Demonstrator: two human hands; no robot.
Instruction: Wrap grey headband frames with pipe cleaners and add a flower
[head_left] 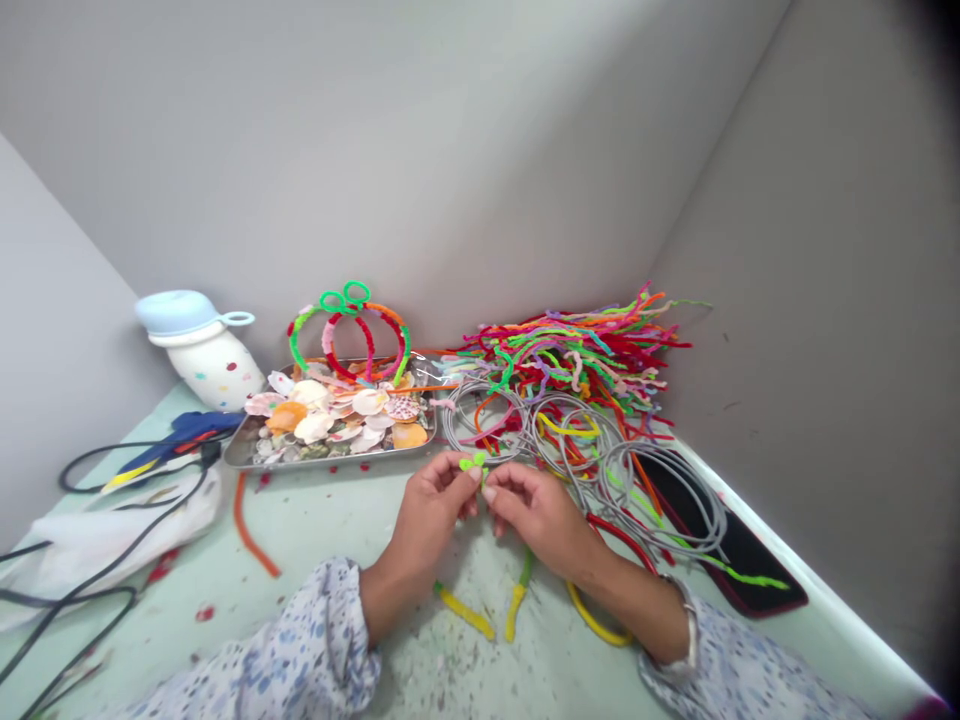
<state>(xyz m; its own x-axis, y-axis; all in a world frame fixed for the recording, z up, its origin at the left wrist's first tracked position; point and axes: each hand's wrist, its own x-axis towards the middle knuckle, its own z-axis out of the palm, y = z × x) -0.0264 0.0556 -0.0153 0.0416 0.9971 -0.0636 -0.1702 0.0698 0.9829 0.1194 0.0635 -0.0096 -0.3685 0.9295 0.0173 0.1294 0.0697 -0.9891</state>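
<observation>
Head view: both hands' grips pinched closed on green pipe cleaner; uneven finger pressure could unravel its loops.

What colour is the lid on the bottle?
The lid is light blue, seen best in the head view.

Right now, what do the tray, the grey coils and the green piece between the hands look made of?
Tray: probably metal, smooth, grey with a shiny rim.
Grey coils: slim, smooth loops, perhaps plastic-coated wire or bare metal; the look leaves it open.
Green piece: likely fuzzy pipe-cleaner stem, matte, bright, and bent into small lobes.
</observation>
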